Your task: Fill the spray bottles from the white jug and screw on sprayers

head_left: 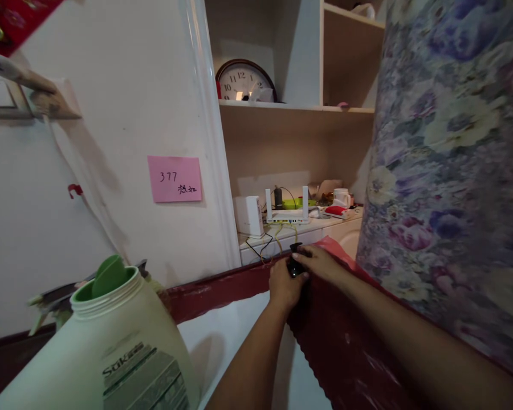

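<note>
Both hands meet at a small black object (296, 259) by the dark red rail (222, 287). My left hand (284, 286) is closed around its lower part. My right hand (318, 262) pinches its top with thumb and fingers. What the black object is cannot be made out. A red cloth or sheet (346, 341) lies under my right forearm, next to a floral fabric surface (448, 171) on the right.
A large pale jug (111, 347) with a green scoop in its mouth stands near left. A pink note (175, 179) hangs on the white wall. Behind are shelves with a clock (244, 81), a white router (287, 212), a white box (248, 216) and a mug (342, 197).
</note>
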Motion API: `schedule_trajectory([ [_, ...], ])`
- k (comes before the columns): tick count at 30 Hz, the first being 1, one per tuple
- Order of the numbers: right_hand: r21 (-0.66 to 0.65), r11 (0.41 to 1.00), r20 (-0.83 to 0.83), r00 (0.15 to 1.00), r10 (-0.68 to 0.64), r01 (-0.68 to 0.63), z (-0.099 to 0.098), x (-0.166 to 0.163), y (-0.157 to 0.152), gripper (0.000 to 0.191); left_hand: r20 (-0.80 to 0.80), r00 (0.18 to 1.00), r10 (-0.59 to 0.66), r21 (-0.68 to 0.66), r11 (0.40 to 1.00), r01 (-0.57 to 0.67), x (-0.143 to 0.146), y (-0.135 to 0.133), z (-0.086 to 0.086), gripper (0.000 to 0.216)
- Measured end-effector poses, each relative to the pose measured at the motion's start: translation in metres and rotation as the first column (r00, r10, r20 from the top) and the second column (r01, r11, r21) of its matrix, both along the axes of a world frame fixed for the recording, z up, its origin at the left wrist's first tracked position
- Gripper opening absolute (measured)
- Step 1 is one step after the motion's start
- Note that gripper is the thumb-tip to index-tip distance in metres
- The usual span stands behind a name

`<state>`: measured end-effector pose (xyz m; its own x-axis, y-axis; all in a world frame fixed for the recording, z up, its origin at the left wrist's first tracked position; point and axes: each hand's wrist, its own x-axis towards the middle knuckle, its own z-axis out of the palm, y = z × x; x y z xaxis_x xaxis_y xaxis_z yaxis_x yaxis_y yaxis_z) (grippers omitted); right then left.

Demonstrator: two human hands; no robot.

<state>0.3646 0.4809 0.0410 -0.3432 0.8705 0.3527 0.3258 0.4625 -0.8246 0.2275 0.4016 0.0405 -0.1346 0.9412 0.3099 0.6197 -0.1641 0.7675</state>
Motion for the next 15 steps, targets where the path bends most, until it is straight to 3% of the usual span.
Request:
schedule_trajectory([
  [7, -0.018, 0.998, 0.042, 0.997, 0.06, -0.06, -0.002, 0.001, -0.001, 0.024, 0.03, 0.999, 0.033, -0.025, 0.999, -0.032, 0.008, 0.004, -0.008, 0.035],
  [15, -0.032, 0.999, 0.034, 0.999, -0.043, 0.044, -0.011, -0.001, -0.004, 0.025, 0.014, 0.998, 0.057, -0.037, 0.998, -0.056, 0.007, -0.007, -0.006, 0.042],
])
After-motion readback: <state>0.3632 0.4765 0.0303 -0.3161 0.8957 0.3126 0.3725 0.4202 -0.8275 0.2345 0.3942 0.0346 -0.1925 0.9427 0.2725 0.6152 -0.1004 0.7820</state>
